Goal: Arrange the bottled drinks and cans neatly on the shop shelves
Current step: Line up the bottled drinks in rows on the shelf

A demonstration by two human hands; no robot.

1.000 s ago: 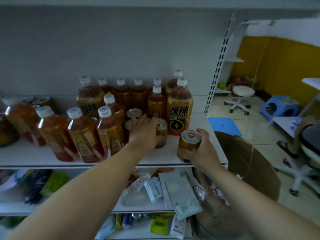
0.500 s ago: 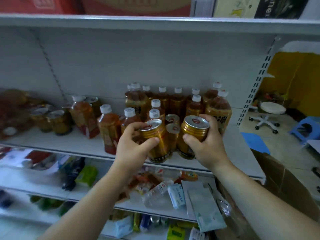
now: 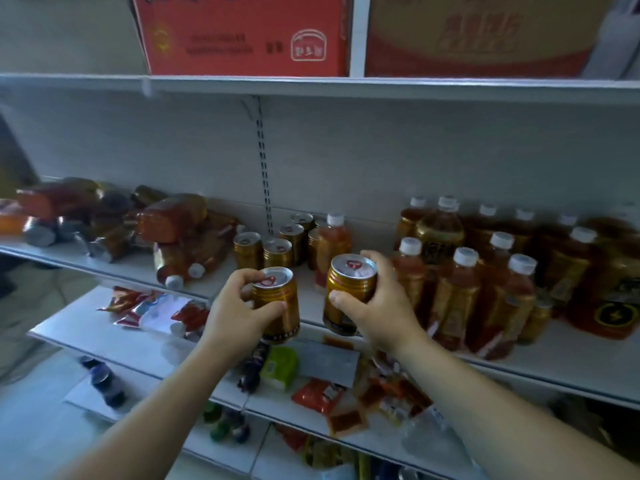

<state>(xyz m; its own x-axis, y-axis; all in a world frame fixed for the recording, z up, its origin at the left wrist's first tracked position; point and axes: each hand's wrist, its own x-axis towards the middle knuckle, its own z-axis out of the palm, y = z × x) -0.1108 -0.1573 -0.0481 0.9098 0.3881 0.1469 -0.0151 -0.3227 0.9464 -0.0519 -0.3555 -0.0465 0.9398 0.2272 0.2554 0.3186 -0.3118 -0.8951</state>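
My left hand grips a gold can, held upright in front of the middle shelf. My right hand grips a second gold can, tilted slightly, just right of the first. Behind them, several gold cans stand in a group on the shelf beside one white-capped amber bottle. A block of upright amber bottles fills the shelf to the right. On the left, bottles and cans lie toppled in a heap.
A red carton and a tan carton sit on the shelf above. The lower shelves hold loose snack packets, a green pack and small dark bottles. A slotted upright splits the back panel.
Both hands lifted their cans off the right end of the shelf and carried them left. The view swung left and up, bringing the toppled heap and upper cartons into sight.
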